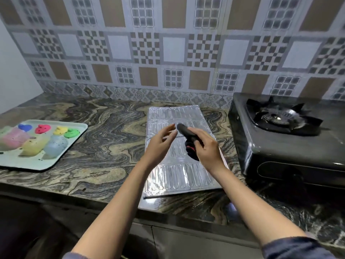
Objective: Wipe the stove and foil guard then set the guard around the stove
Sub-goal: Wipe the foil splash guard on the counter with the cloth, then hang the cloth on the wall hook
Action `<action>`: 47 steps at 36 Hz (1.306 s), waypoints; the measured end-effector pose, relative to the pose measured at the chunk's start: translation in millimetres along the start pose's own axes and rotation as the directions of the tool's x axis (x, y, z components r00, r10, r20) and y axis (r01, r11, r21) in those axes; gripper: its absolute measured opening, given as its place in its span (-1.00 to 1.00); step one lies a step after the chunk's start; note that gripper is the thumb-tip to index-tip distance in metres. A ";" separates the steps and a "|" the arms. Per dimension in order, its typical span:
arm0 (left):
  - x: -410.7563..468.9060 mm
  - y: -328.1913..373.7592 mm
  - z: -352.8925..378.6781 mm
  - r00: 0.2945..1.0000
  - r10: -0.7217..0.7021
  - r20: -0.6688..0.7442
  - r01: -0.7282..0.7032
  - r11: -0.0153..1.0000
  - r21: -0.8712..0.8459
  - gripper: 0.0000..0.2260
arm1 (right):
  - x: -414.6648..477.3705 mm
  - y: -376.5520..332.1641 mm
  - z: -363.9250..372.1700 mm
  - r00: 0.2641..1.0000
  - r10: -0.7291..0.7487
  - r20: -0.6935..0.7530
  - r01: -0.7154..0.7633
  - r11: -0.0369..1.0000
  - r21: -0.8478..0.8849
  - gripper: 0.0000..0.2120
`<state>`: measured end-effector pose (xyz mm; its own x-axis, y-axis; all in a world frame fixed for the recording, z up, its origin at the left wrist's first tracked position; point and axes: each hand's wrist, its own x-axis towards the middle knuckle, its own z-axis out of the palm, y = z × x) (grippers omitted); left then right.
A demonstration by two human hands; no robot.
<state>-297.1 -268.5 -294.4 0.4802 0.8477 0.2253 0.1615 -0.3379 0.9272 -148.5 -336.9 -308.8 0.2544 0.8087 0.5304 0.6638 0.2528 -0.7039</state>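
A silver ribbed foil guard [179, 176] lies folded flat on the marble counter, left of the black single-burner gas stove [283, 139]. Above the guard my right hand [207, 146] grips a dark cloth [186, 133] with a red band; one end sticks up past my fingers and the other hangs below my palm. My left hand [160, 143] hovers beside it with fingers straight and spread, holding nothing. Neither hand touches the guard or the stove.
A pale green tray [61, 152] at the left holds several coloured plastic pieces and cups. The marble counter [104, 131] runs along a patterned tiled wall. The counter's front edge is just under my forearms.
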 end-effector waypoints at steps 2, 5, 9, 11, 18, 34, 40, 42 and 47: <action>6.2 10.5 0.0 0.998 0.064 -0.008 -0.065 0.997 -0.043 -0.75 | 6.5 -8.0 -1.2 0.999 -0.044 0.003 0.044 0.999 0.021 -0.61; 12.6 17.6 -4.9 0.991 0.128 -0.041 -0.130 0.990 -0.049 -0.79 | 13.4 -15.3 -3.9 0.994 -0.110 -0.008 0.110 0.994 0.013 -0.60; 19.5 22.6 -11.3 0.981 0.178 -0.083 -0.181 0.983 -0.036 -0.89 | 17.8 -16.3 -4.3 0.991 -0.135 -0.019 0.136 0.991 0.017 -0.63; 21.5 26.4 -12.7 0.974 0.208 -0.088 -0.212 0.977 -0.033 -0.91 | 18.2 -15.6 -4.6 0.990 -0.136 -0.033 0.136 0.991 0.012 -0.64; 32.4 41.7 -10.1 0.963 0.269 -0.023 -0.269 0.963 0.000 -0.89 | 14.4 -14.0 -9.5 0.993 -0.107 -0.052 0.108 0.994 0.007 -0.66; 65.8 78.0 7.1 0.938 0.347 0.019 -0.346 0.937 -0.047 -0.83 | 48.8 -16.8 -59.6 0.983 0.060 0.171 -0.099 0.969 0.227 -0.60; 79.7 89.3 18.3 0.945 0.327 -0.011 -0.327 0.944 -0.034 -0.84 | 76.0 -11.1 -77.5 0.983 0.040 0.177 -0.075 0.977 0.198 -0.74; 85.6 91.5 22.4 0.948 0.318 -0.023 -0.319 0.948 -0.004 -0.86 | 83.3 -7.7 -83.4 0.988 0.029 0.151 -0.056 0.982 0.180 -0.81; 101.9 94.6 32.8 0.942 0.331 -0.049 -0.320 0.934 0.159 -0.91 | 102.2 7.1 -101.8 0.997 -0.003 0.083 -0.006 0.994 0.111 -0.85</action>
<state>-204.6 -227.5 -193.4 0.4641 0.7069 0.5338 0.1345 -0.6519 0.7463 -46.2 -306.5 -211.5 0.1928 0.8494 0.4913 0.5799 0.3052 -0.7553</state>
